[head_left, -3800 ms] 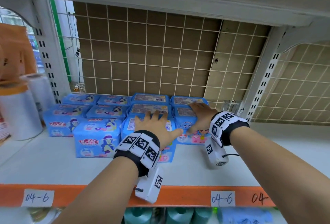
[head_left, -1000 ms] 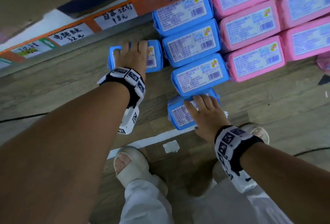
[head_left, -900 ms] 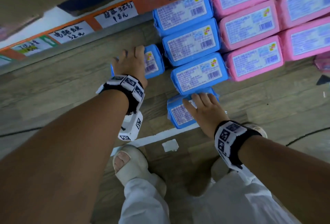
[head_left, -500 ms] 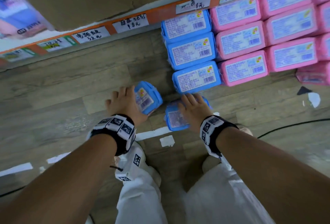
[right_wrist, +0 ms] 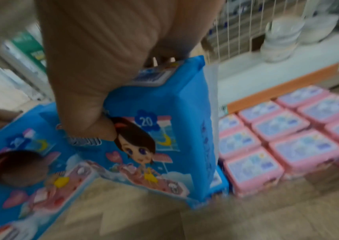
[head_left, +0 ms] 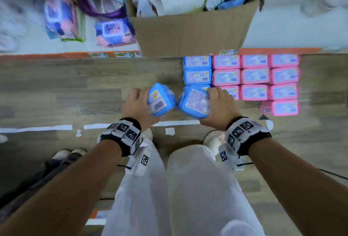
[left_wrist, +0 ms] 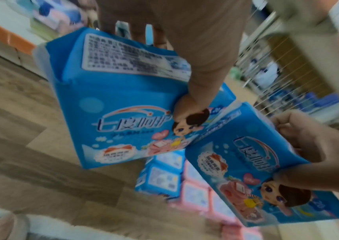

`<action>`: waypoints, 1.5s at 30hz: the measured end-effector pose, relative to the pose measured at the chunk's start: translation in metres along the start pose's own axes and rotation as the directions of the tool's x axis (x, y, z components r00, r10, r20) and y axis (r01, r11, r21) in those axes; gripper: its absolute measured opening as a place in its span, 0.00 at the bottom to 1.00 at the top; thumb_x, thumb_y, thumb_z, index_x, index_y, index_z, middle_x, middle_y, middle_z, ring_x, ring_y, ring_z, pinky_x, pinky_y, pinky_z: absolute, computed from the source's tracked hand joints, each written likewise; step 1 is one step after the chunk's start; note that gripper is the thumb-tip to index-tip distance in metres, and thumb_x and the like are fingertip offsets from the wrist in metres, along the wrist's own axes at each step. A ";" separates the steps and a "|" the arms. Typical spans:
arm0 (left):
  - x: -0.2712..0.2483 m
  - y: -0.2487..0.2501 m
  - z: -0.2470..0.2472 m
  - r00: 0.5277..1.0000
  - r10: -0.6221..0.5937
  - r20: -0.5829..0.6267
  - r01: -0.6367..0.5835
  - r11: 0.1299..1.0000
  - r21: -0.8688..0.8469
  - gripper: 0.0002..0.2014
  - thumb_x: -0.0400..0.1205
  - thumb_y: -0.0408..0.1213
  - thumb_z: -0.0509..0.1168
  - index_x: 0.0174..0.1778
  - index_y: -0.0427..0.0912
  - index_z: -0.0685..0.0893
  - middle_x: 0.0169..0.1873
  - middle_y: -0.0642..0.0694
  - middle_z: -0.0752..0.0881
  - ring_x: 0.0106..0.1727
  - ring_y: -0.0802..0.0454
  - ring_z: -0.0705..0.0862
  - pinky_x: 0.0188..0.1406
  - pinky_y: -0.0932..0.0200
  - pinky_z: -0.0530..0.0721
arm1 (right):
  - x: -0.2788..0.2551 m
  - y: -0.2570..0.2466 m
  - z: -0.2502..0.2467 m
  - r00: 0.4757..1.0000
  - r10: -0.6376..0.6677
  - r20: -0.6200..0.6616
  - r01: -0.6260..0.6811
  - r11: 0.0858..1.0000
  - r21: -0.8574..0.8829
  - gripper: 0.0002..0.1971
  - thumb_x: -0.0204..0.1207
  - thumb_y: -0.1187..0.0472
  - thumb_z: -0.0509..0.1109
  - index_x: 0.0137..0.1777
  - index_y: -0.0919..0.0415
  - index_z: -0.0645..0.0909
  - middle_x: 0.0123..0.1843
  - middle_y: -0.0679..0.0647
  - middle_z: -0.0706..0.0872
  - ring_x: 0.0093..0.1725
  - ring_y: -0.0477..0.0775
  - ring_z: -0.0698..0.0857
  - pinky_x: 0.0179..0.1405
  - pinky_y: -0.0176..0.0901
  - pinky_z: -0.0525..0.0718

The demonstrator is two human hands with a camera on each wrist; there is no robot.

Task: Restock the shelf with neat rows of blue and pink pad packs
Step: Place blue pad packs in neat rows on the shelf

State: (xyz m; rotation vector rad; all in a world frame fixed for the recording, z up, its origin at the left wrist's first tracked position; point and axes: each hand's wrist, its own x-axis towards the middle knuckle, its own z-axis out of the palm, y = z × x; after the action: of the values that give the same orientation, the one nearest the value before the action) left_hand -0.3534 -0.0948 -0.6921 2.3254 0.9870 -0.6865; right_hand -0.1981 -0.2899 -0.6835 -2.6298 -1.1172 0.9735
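The person stands over the wooden floor [head_left: 56, 88] with a blue pad pack in each hand, both packs lifted clear of the boards. The left hand [head_left: 136, 106] is curled around the left blue pack [head_left: 160, 102], fingers over its far side and thumb pressed on the printed front, as the left wrist view shows; the barcode end faces up. The right hand [head_left: 216, 107] grips the right blue pack [head_left: 194, 103] the same way, thumb on the cartoon-girl front and fingers wrapped over the top edge. The two packs tilt toward each other and their near corners meet or almost meet between the hands; I cannot tell whether they actually touch.

Just beyond the right hand, on the floor, sits the short column of blue packs [head_left: 196, 70], and to its right, packed edge to edge, the block of pink packs [head_left: 255, 75] in neat rows, with one extra pink pack [head_left: 280, 107] at the near right corner. The held packs hang just to the near left of that blue column.

Farther off, a cardboard box [head_left: 192, 34] full of mixed goods stands on the low shelf with its orange edge strip [head_left: 75, 55]. White trousers [head_left: 169, 188] fill the near foreground, and another person's shoes [head_left: 67, 153] show at the near left.
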 end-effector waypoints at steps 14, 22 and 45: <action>-0.230 0.173 -0.334 0.859 0.229 -0.457 -0.212 0.973 0.089 0.46 0.61 0.59 0.74 0.75 0.49 0.67 0.62 0.44 0.73 0.63 0.44 0.74 0.63 0.53 0.72 | -0.153 -0.084 -0.383 0.841 -0.360 -0.404 0.389 0.921 -0.009 0.37 0.49 0.47 0.83 0.58 0.59 0.76 0.51 0.58 0.82 0.51 0.61 0.80 0.46 0.47 0.73; -0.302 0.205 -0.486 0.764 0.334 -0.552 -0.240 0.941 0.238 0.51 0.57 0.57 0.60 0.80 0.50 0.56 0.71 0.49 0.67 0.71 0.48 0.67 0.73 0.50 0.62 | -0.176 -0.139 -0.544 0.609 -0.460 -0.646 0.560 0.826 -0.060 0.40 0.50 0.54 0.80 0.65 0.58 0.71 0.53 0.46 0.73 0.55 0.53 0.75 0.54 0.46 0.72; -0.104 0.264 -0.649 0.724 0.499 -0.477 -0.326 0.856 0.400 0.41 0.69 0.50 0.71 0.78 0.52 0.60 0.70 0.46 0.68 0.74 0.44 0.66 0.75 0.29 0.52 | -0.050 -0.177 -0.667 0.750 -0.223 -0.623 0.017 0.948 -0.318 0.42 0.58 0.49 0.76 0.73 0.53 0.63 0.64 0.53 0.74 0.67 0.57 0.72 0.65 0.48 0.67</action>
State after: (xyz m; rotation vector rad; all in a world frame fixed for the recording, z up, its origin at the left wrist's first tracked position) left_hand -0.0572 0.1028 -0.0797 2.9671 0.5464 0.0816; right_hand 0.0728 -0.1096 -0.0733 -2.6960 -1.2697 -0.1904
